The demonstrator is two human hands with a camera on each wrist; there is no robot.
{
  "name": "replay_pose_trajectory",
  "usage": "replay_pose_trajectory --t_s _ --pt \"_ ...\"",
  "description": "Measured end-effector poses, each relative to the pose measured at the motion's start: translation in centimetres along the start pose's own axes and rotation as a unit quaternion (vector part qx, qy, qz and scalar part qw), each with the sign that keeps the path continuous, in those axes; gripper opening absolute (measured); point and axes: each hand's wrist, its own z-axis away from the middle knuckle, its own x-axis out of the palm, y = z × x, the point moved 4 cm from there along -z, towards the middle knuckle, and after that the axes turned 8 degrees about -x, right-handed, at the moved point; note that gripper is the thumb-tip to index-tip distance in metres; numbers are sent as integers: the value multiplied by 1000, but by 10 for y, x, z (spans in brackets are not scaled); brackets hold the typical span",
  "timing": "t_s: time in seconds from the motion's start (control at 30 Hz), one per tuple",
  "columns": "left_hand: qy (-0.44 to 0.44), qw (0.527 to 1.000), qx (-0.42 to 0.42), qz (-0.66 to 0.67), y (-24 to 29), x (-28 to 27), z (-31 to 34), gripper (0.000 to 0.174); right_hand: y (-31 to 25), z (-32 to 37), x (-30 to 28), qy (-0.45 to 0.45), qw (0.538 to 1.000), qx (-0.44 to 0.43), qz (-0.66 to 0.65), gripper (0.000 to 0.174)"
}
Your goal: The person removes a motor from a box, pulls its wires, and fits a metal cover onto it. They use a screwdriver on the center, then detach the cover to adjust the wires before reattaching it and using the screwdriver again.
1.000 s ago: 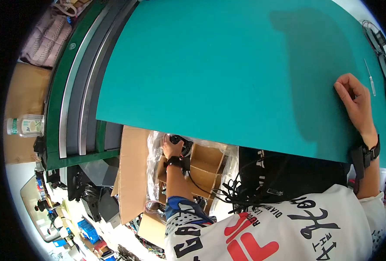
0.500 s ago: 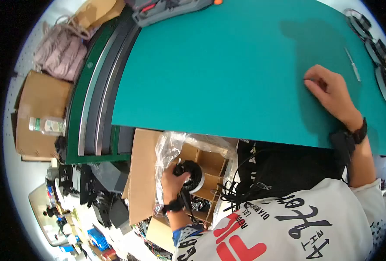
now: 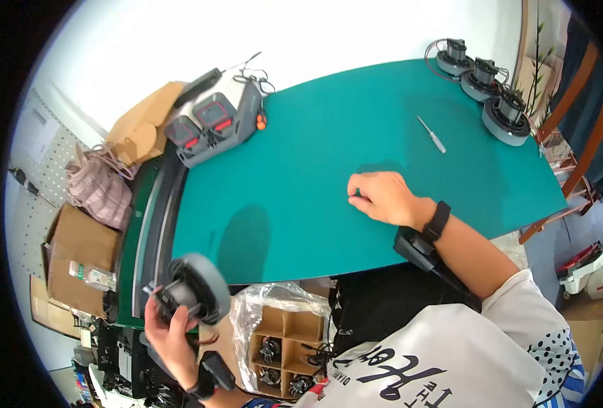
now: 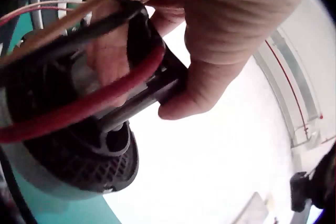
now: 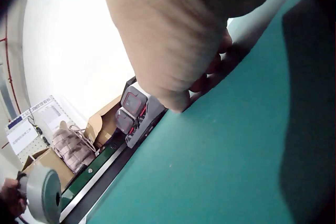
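My left hand [image 3: 170, 340] grips a round black motor unit with a grey rim [image 3: 211, 285], held over the table's near left corner. In the left wrist view, thumb and fingers clasp the black bracket on top of the unit [image 4: 79, 155]; a thick red wire [image 4: 105, 104] crosses in front. My right hand [image 3: 386, 197] is over the green table [image 3: 301, 163], fingers loosely curled with nothing seen in them. The right wrist view shows its fingertips close to the table surface. Below the table edge, a divided cardboard box [image 3: 283, 343] holds several black wired parts.
Three similar round units [image 3: 507, 121] stand in a row at the table's far right, near a screwdriver [image 3: 432, 134]. A grey case with red accents [image 3: 220, 122] sits at the back left corner. Clear plastic wrap [image 3: 247, 309] lines the box.
My left hand has lifted the motor unit out of the divided box, up and to the left. My right hand has moved left across the table. The head view has tilted up.
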Motion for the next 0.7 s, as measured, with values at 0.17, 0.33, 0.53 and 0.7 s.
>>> replay_pose_trajectory --t_s 0.17,0.33,0.53,0.7 --pt "-201 978 10 49 40 86 -31 47 2 2 2 0 1000 6 -11 13" --pt "-365 929 28 56 70 204 -45 44 12 -2 -3 19 997 59 -49 16" --pt "-367 927 4 77 77 285 -53 47 43 -1 -11 150 973 112 -132 21" --pt "-342 939 8 28 72 306 -60 46 56 -1 -10 222 909 182 -302 32"
